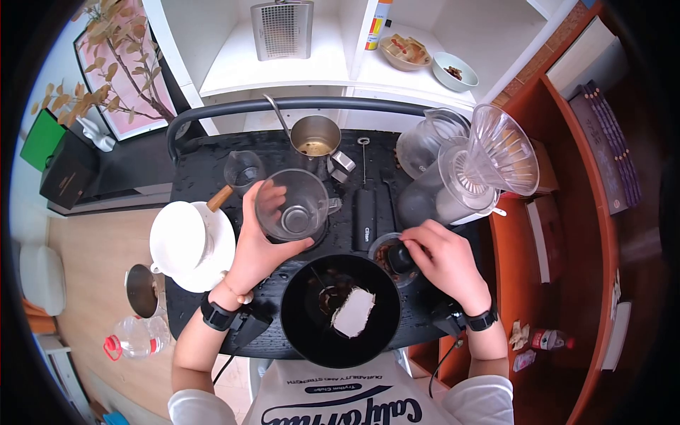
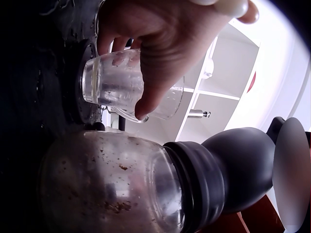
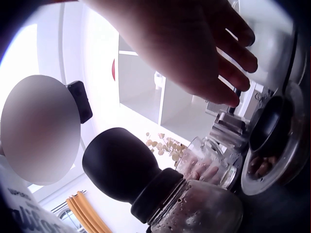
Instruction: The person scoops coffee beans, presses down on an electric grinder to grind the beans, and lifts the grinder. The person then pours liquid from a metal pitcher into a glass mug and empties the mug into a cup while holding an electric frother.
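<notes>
My left hand grips a clear glass mug, fingers and thumb around its side. In the left wrist view the mug is tilted in the picture, its base at a dark round coaster. The right hand is over a clear container of brown beans, beside a black scoop. Its fingers hang loosely curved, with a gap to the scoop in the right wrist view. A glass jar with a black rounded top stands between the hands.
Behind the hands are a metal pot, a small glass pitcher, a black frother and a ribbed glass dripper. A white cup and saucer are on the left. Shelves stand beyond the table rail.
</notes>
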The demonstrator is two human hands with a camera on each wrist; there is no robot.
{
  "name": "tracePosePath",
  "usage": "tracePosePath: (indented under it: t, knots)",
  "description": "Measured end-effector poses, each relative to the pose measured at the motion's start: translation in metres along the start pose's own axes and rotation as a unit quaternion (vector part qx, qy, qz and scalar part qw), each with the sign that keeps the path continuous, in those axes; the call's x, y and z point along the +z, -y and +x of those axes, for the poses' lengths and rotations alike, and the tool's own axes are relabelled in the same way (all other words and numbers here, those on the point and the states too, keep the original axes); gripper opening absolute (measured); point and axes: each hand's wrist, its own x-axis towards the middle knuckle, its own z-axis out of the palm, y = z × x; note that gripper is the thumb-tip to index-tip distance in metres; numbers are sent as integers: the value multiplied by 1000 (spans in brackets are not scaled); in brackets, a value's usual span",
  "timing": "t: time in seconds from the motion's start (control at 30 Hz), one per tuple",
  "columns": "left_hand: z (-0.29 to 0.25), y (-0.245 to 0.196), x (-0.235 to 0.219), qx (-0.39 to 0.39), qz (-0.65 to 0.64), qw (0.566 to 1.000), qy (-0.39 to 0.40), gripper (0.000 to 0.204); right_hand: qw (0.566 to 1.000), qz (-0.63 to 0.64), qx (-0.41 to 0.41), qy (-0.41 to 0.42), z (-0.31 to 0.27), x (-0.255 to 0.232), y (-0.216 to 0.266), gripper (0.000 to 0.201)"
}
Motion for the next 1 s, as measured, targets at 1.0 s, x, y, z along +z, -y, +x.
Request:
tracePosePath:
  t: [1.0]
  knots:
    - [0, -6, 0, -15, -6, 1000, 15, 94, 984, 11, -104, -146, 63, 11, 19, 46]
